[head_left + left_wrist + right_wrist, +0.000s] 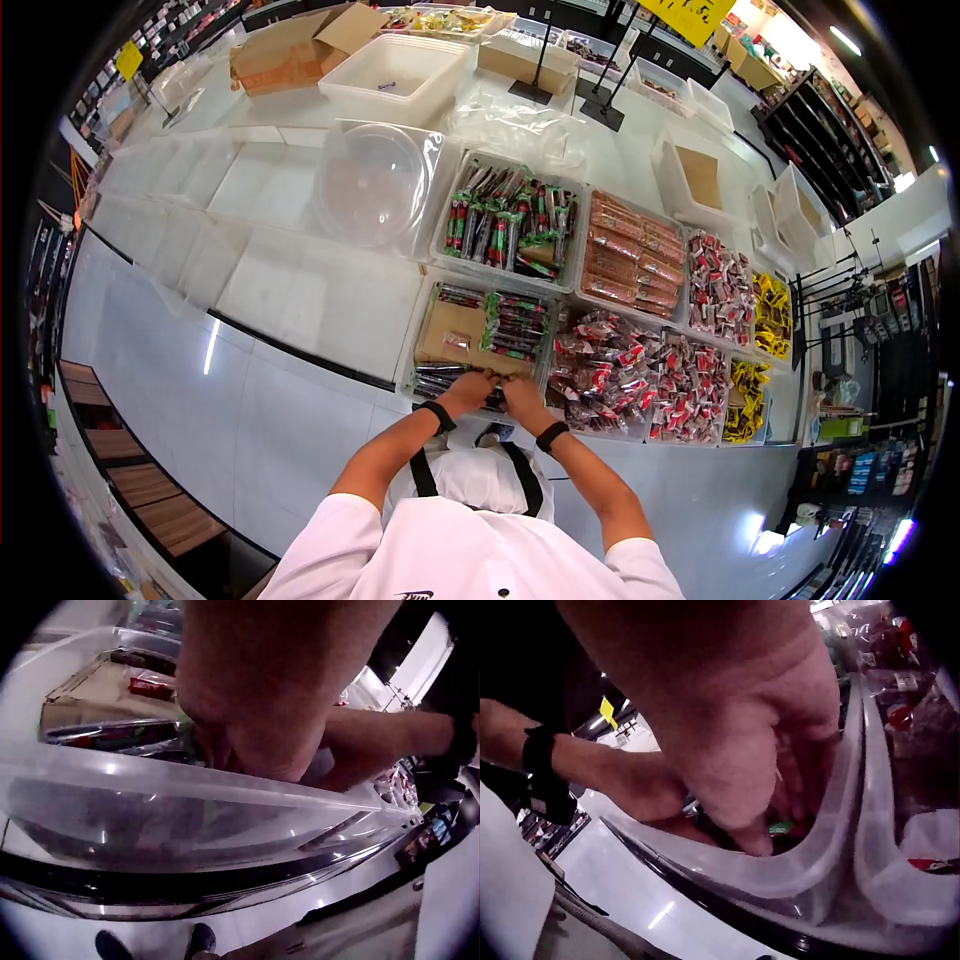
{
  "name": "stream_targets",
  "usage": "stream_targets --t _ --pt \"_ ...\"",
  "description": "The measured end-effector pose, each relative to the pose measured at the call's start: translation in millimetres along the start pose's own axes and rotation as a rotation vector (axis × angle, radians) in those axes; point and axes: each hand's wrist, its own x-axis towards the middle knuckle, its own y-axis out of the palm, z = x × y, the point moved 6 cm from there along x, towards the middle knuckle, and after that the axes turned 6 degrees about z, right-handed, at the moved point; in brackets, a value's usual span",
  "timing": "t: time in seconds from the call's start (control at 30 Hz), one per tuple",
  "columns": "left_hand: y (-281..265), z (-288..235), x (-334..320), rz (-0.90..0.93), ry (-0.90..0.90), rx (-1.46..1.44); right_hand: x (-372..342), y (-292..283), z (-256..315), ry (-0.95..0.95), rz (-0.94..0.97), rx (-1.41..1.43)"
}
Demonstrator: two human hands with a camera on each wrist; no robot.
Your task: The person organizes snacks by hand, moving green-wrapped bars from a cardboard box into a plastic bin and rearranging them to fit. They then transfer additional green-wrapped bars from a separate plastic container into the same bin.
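Note:
Both hands reach into the near-left translucent bin (408, 352), over its front row of dark wrapped sticks (440, 377). My left hand (472, 388) is bent down at the sticks, close beside the right; its fingertips are hidden in the left wrist view. The right hand (742, 750) curls its thumb and fingers down inside the bin's front corner, around a dark wrapped stick with a green label (781, 827). Behind the hands, a cardboard sheet (436, 335) bears a small clear packet with red (456, 341). More green-and-dark wrapped sticks (515, 325) lie at the bin's right side.
Behind stands another bin of wrapped sticks (510, 220). To the right are bins of long orange-brown packs (632, 255), red-and-clear packets (605, 365) and yellow packets (745, 400). A round clear lid (372, 185) lies at left, a cardboard box (280, 60) farther back.

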Motion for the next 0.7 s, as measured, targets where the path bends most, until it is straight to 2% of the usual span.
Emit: stream_targets --t 0.17,0.3,0.4,0.47,0.53,0.6,0.63,0.7 --pt "8.5 2.0 7.6 0.05 -0.043 0.106 1.1 1.7 6.5 0.008 -0.032 -0.076" --pt "11.5 4.3 11.1 0.015 -0.022 0.061 4.0 8.8 6.7 0.053 -0.108 -0.042" --pt "24.9 11.8 12.8 0.006 -0.008 0.031 -3.0 -4.9 13.9 0.084 -0.08 -0.008" --pt "23.1 13.6 14.5 -0.026 0.02 0.057 0.0 6.5 10.0 0.101 -0.11 -0.032" --pt "18.0 14.1 15.8 0.051 -0.03 0.033 3.1 4.6 11.5 0.118 -0.135 -0.053" --pt "14.4 9.7 14.1 0.03 -0.011 0.043 3.3 18.7 9.2 0.132 0.067 0.047" --pt "12.0 9.3 16.2 0.015 0.007 0.051 -0.8 9.9 10.6 0.055 -0.086 0.046" --pt "6.6 8.9 18.4 0.004 0.004 0.042 1.4 7.6 8.5 0.042 -0.093 0.029"
